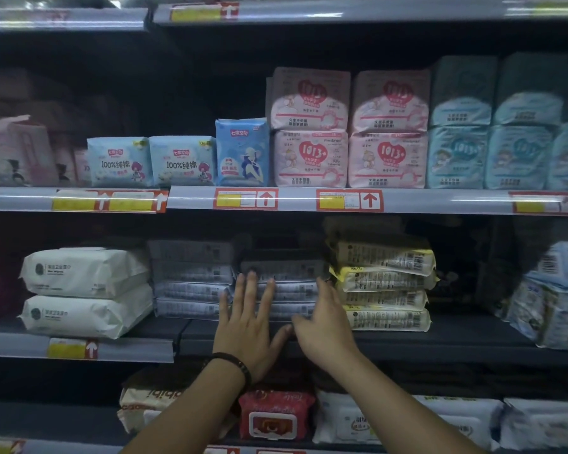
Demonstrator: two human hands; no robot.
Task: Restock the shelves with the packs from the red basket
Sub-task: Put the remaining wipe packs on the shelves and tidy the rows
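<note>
Both my hands are raised at the middle shelf [440,342]. My left hand [248,326], with a dark bracelet on its wrist, lies flat with fingers spread against a stack of grey-white packs [289,283]. My right hand [325,326] touches the right side of the same stack, fingers apart, with nothing gripped. Left of it stands a taller stack of similar grey packs [191,280]. To the right, a stack of yellow-edged packs [384,286] leans slightly. The red basket is out of view.
Two white wipe packs [86,293] sit at the left of the middle shelf, pale blue packs [558,296] at the right. Pink [312,129] and blue pad packs [459,126] fill the shelf above. A red wipes pack [276,414] lies on the shelf below.
</note>
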